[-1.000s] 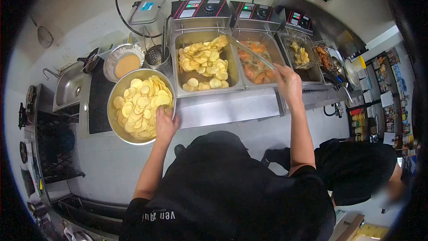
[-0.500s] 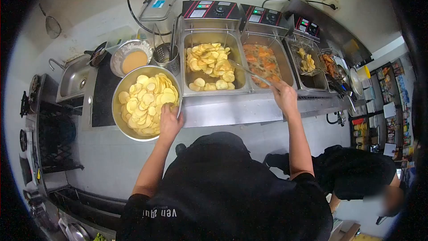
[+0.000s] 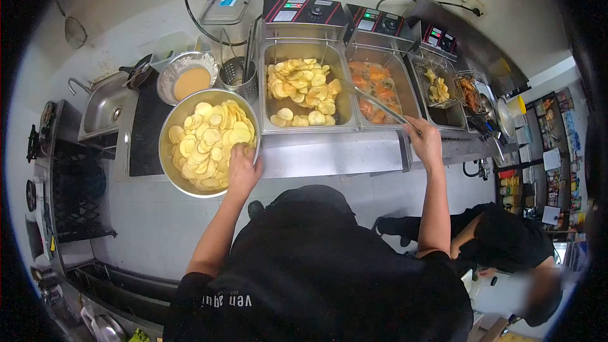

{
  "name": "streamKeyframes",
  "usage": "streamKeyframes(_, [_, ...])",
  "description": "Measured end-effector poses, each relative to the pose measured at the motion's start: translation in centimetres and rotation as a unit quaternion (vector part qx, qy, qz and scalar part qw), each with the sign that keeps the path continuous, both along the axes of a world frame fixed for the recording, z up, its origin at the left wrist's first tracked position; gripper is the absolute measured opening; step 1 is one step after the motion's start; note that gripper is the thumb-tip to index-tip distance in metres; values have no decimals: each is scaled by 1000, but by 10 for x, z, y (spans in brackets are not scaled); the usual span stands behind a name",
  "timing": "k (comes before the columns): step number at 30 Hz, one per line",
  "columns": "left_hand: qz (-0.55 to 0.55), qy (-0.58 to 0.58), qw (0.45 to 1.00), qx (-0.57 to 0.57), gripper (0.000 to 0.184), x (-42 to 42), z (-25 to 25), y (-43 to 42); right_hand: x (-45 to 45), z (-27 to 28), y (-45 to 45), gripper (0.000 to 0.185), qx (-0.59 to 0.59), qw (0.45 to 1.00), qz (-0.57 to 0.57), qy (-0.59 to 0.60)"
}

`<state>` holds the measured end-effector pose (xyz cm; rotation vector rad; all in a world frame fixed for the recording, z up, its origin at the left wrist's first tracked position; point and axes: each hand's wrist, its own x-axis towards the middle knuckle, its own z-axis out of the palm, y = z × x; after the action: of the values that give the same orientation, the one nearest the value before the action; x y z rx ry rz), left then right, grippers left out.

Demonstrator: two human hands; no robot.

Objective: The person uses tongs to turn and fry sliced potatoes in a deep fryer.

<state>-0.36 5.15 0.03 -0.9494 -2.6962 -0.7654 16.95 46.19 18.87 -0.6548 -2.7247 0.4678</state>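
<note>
A large metal bowl (image 3: 166, 164) full of raw potato slices (image 3: 206, 142) stands at the left of the counter. My left hand (image 3: 243, 168) grips its right rim, fingers inside by the slices and thumb outside. My right hand (image 3: 425, 139) is closed around the handle of a long metal utensil (image 3: 383, 106), held over the middle fryer. Its far end reaches the right side of the left fryer (image 3: 278, 50), beside the floating potato slices (image 3: 303, 82); I cannot make out that end's shape. Orange pieces (image 3: 373, 79) bubble in oil in the middle fryer.
Behind the bowl are a bowl of batter (image 3: 192, 82) and a perforated metal utensil holder (image 3: 244, 82). A fryer basket (image 3: 437, 85) with fried pieces hangs to the right. A sink (image 3: 104, 111) is far left. Another person (image 3: 513, 237) bends low at the right.
My right hand has moved right and slightly down, drawing the utensil rightward. My left hand stays at the bowl's rim. The other person has shifted and bent lower.
</note>
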Motion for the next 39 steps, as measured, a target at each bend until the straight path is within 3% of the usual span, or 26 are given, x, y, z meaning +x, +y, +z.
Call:
streamKeyframes(4, [-3, 7, 1000, 4, 28, 0, 2, 0, 13, 10, 34, 27, -21, 998, -27, 58])
streamKeyframes(6, [-10, 2, 1000, 9, 28, 1, 3, 0, 24, 22, 59, 29, 46, 988, -109, 97])
streamKeyframes(12, [-17, 6, 1000, -3, 28, -2, 4, 4, 47, 42, 161, 32, 187, 926, -327, 42])
streamKeyframes(15, [-12, 5, 1000, -1, 28, -1, -1, 2, 50, 35, 195, 36, 231, 916, -327, 14])
streamKeyframes(19, [5, -6, 1000, -4, 30, -2, 0, -1, 23, 48, 144, 35, 184, 947, -261, 27])
streamKeyframes(21, [2, -6, 1000, -12, 31, -2, -1, -2, 9, 41, 97, 33, 114, 986, -105, 67])
streamKeyframes(24, [-1, -11, 1000, -11, 29, -2, -3, 0, -23, 35, 2, 30, 52, 997, 50, -19])
streamKeyframes(27, [-1, -3, 1000, -3, 29, -2, -3, 0, -49, -12, -37, 28, 200, 969, 142, -19])
streamKeyframes(29, [-3, -7, 1000, -17, 30, 0, -1, -1, -71, -37, -42, 27, 221, 964, 148, -31])
streamKeyframes(36, [-10, -13, 1000, -1, 31, -2, -6, -2, -109, -25, -76, 24, 257, 941, 219, 18])
streamKeyframes(39, [-9, 4, 1000, 10, 30, -2, -3, -1, -128, -44, -89, 23, 259, 937, 233, 8])
